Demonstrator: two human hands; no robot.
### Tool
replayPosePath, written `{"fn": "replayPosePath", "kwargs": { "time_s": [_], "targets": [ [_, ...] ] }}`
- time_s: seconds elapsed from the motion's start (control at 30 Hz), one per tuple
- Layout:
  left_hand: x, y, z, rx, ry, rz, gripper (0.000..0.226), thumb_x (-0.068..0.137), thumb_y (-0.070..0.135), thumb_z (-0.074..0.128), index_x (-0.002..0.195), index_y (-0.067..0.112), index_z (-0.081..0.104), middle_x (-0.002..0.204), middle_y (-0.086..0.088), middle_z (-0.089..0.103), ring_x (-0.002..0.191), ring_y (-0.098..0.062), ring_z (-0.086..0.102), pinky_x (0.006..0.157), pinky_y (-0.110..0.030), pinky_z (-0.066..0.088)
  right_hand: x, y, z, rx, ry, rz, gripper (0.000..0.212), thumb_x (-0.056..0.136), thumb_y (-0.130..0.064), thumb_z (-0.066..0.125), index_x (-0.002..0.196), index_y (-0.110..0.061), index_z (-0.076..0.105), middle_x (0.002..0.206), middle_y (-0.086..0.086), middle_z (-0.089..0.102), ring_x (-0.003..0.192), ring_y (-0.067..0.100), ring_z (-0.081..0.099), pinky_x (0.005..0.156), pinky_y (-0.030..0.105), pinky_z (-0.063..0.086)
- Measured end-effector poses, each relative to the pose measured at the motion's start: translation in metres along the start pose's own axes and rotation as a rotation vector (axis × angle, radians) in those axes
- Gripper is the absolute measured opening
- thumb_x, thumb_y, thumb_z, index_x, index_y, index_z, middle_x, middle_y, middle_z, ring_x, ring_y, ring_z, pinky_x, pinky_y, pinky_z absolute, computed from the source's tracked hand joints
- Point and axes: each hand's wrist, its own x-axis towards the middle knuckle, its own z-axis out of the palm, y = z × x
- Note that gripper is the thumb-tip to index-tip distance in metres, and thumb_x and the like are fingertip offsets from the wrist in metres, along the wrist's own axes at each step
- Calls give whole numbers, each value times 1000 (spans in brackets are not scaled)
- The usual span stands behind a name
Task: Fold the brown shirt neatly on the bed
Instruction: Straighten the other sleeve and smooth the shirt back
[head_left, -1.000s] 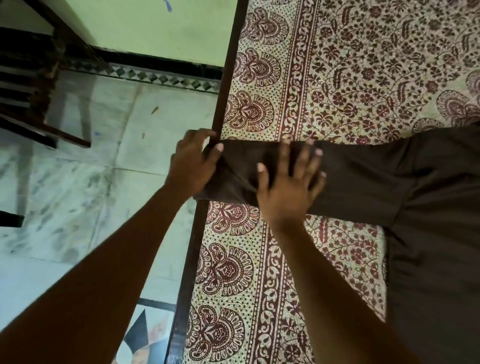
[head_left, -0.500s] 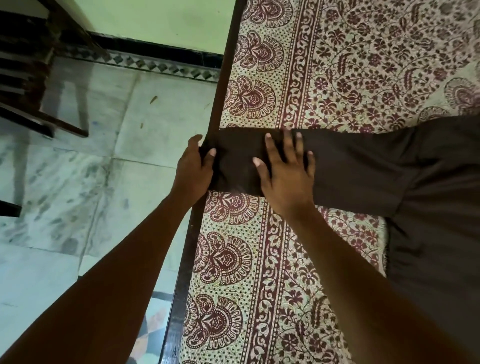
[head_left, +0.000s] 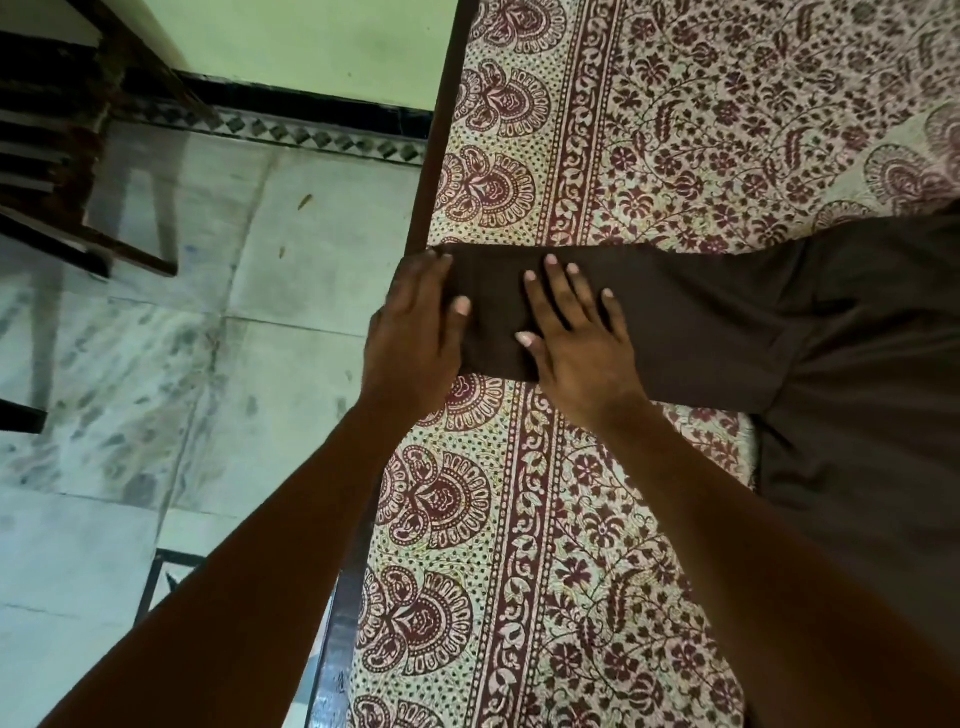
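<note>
Our left hand (head_left: 415, 327) has released the cuff, so it and our right hand (head_left: 576, 345) now press flat, fingers straight, smoothing the sleeve of the brown shirt (head_left: 717, 327) at mid-frame on the bed (head_left: 519, 519).

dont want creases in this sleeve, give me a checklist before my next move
1. Sleeve flat on the bedsheet: ok.
2. Right hand pressing flat on the sleeve: ok.
3. Left hand at the cuff end: ok.
4. Cuff fully on the bed, not over the wooden bed edge: cannot tell, the left hand covers its edge.
5. Brown shirt body smooth: cannot tell, mostly out of view.
</note>
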Motion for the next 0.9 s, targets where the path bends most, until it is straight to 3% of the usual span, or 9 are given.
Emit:
{"fn": "replayPosePath", "kwargs": {
  "time_s": [0.1, 0.2, 0.3, 0.43, 0.6, 0.67, 0.73, 0.83, 0.9],
  "targets": [
    [-6, 3, 14, 254, -149, -24, 59, 104, 48, 30, 161, 35, 23, 172, -7, 14, 158, -32, 18, 121, -57, 28, -5, 41, -6, 36, 40, 191, 76, 102, -63, 13, 164, -21, 17, 174, 4, 8, 160, 25, 9, 126, 55, 14],
    [-10, 27, 19, 326, -93, -108, 67, 99, 35, 44, 162, 28, 23, 172, -13, 9, 159, -35, 7, 125, -58, 20, -9, 76, -19, 56, 38, 320, 81, 99, -68, 11, 165, -21, 15, 173, 5, 7, 160, 27, 5, 126, 57, 7],
    [-7, 70, 32, 317, -95, 151, 75, 92, 23, 52, 162, 20, 25, 173, -8, 11, 160, -31, 6, 125, -55, 19, -21, 95, -29, -5, 165, 332, 70, 106, -60, 21, 163, -19, 24, 171, 11, 17, 159, 30, 11, 126, 56, 5],
    [-5, 119, 67, 225, -273, 421, 65, 101, 27, 40, 163, 31, 19, 173, 4, 14, 159, -23, 11, 123, -52, 21, -42, 124, -30, 49, 149, 672, 67, 108, -53, 26, 162, -12, 26, 171, 13, 15, 159, 31, 9, 126, 59, 7],
    [7, 180, 95, 406, -174, 172, 42, 102, 37, 43, 138, 20, 57, 147, -8, 53, 131, -33, 50, 108, -56, 35, -58, 154, -28, 33, 214, 345, 56, 108, -47, 33, 148, -14, 53, 157, 12, 47, 152, 27, 35, 123, 60, 5],
    [15, 207, 107, 384, -181, 121, 44, 98, 32, 50, 139, 17, 55, 149, -12, 49, 134, -35, 47, 108, -56, 36, -57, 178, -39, 77, 338, 318, 45, 106, -37, 40, 136, -13, 63, 142, 11, 62, 141, 27, 50, 118, 62, 18],
    [22, 225, 122, 332, -190, 164, 48, 97, 27, 54, 143, 16, 51, 157, -11, 42, 142, -34, 41, 111, -56, 34, -49, 207, -58, 88, 392, 397, 38, 103, -27, 46, 135, -13, 61, 139, 13, 62, 134, 32, 53, 111, 59, 28],
    [36, 247, 142, 221, -159, 222, 46, 100, 24, 52, 145, 17, 51, 155, -8, 46, 142, -32, 43, 109, -55, 36, -24, 257, -87, 40, 173, 584, 47, 105, -27, 51, 150, -16, 43, 158, 20, 33, 147, 42, 27, 112, 58, 29],
    [46, 258, 152, 160, -131, 199, 44, 102, 25, 50, 145, 15, 51, 150, -9, 52, 139, -32, 45, 109, -54, 34, -6, 283, -98, 8, 20, 584, 46, 103, -29, 57, 144, -10, 47, 157, 25, 29, 146, 47, 24, 110, 56, 37]
  ]
}}
